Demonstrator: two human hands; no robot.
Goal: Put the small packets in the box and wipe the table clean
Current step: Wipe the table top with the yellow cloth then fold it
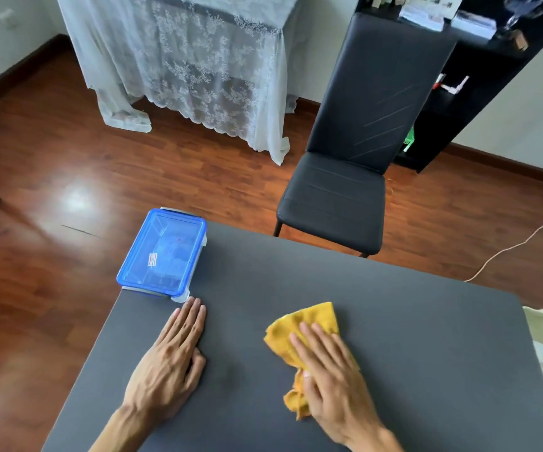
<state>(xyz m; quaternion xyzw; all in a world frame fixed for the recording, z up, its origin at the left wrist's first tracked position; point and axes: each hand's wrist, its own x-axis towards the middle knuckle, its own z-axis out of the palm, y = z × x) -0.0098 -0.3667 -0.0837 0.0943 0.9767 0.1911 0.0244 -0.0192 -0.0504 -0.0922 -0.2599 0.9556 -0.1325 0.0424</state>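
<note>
A clear box with a blue-rimmed lid (162, 252) stands shut at the far left corner of the dark grey table (394, 321); dim shapes show inside through the lid. My right hand (332, 376) lies flat on a crumpled yellow cloth (302, 327), pressing it onto the table right of centre. My left hand (172, 360) rests palm down on the bare table, fingers together, its fingertips just short of the box's near corner. No loose packets show on the table.
A black chair (338, 197) stands past the table's far edge. Beyond it are a black shelf unit (459, 102) and a lace-covered stand (198, 60) on the wooden floor. A cord (518, 246) trails at right.
</note>
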